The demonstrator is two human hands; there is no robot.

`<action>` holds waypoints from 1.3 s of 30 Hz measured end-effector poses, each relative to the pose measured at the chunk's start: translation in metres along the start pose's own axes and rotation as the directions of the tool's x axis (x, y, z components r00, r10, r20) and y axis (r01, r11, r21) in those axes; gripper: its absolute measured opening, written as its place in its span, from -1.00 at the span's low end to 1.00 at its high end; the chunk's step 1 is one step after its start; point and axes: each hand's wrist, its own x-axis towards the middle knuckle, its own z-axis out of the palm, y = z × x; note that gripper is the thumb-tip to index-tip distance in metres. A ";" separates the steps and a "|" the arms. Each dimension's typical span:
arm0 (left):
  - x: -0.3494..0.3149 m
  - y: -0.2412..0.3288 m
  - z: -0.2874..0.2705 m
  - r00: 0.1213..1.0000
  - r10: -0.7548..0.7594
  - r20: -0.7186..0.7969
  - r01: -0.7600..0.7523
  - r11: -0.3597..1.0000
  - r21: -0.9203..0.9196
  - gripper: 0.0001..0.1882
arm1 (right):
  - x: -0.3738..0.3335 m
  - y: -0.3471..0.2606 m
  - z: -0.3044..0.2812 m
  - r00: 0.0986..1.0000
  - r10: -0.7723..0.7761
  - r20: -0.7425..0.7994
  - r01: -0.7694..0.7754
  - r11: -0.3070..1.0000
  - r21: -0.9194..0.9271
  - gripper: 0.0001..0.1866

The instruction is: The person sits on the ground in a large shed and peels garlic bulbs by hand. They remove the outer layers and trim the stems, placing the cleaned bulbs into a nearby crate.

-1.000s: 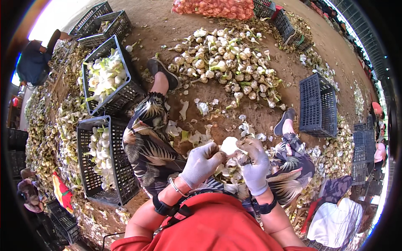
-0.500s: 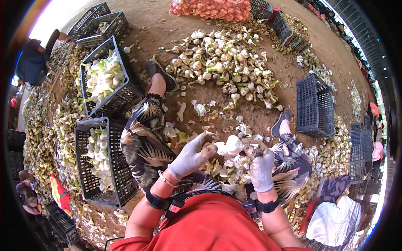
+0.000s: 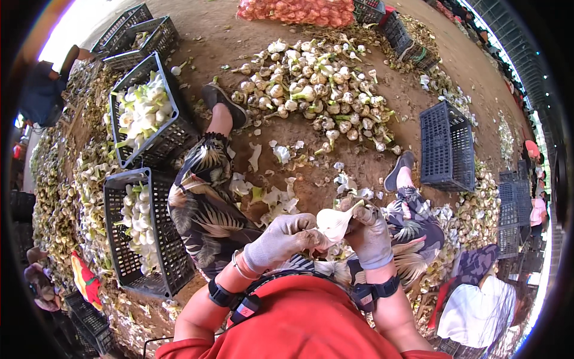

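Note:
Between my two gloved hands, above my lap, is a white garlic bulb (image 3: 334, 224) with its stem end toward the right. My left hand (image 3: 287, 237) pinches the bulb's lower left side, where a flap of pale skin hangs at the fingertips. My right hand (image 3: 369, 230) is closed on the stem end, its fingers curled. On the ground beyond my feet lies a heap of unpeeled garlic bulbs (image 3: 311, 90), dirty and with short stems. Loose white garlic skins (image 3: 278, 200) are scattered between my legs.
At my left stand two black crates, one of cleaned garlic (image 3: 143, 110) and one of white bulbs (image 3: 140, 224). A black crate (image 3: 447, 146) sits beyond my right foot. A red mesh sack (image 3: 296, 12) lies at the back. Another person (image 3: 45, 90) is at the far left.
Both hands have come closer together. The bulb has turned so its stem points right, and the right hand now grips that end. The view has shifted slightly.

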 end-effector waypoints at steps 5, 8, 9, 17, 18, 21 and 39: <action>-0.012 0.010 -0.001 0.982 0.187 -0.017 -0.178 0.895 -0.410 -0.72 | 0.011 0.008 0.003 0.994 -0.019 -0.108 0.037 0.986 0.160 -0.68; -0.005 0.029 -0.007 0.954 0.147 -0.261 -0.201 0.961 -0.192 -0.72 | 0.020 0.013 -0.036 0.990 -0.008 -0.138 0.035 0.981 0.193 -0.65; -0.003 0.020 -0.025 0.941 0.139 -0.308 -0.132 0.990 0.042 -0.68 | 0.021 0.012 -0.031 0.984 0.004 -0.176 0.030 0.980 0.194 -0.65; 0.006 -0.019 -0.012 0.903 0.287 -0.321 0.046 0.677 0.735 -0.67 | 0.020 0.016 -0.007 0.947 -0.200 -0.253 0.113 0.941 -0.319 -0.86; 0.007 -0.014 -0.006 0.896 0.363 -0.256 0.011 0.557 0.830 -0.70 | 0.019 0.017 -0.003 0.946 -0.219 -0.241 0.105 0.906 -0.410 -0.86; 0.014 -0.026 -0.017 0.911 0.346 -0.223 -0.052 0.634 0.771 -0.78 | 0.017 0.018 0.019 0.941 -0.219 -0.258 0.069 0.870 -0.488 -0.86; 0.004 -0.008 -0.048 0.908 0.209 -0.364 -0.164 0.975 0.151 -0.71 | 0.022 0.020 0.012 0.982 0.140 -0.127 -0.144 0.989 -0.022 -0.66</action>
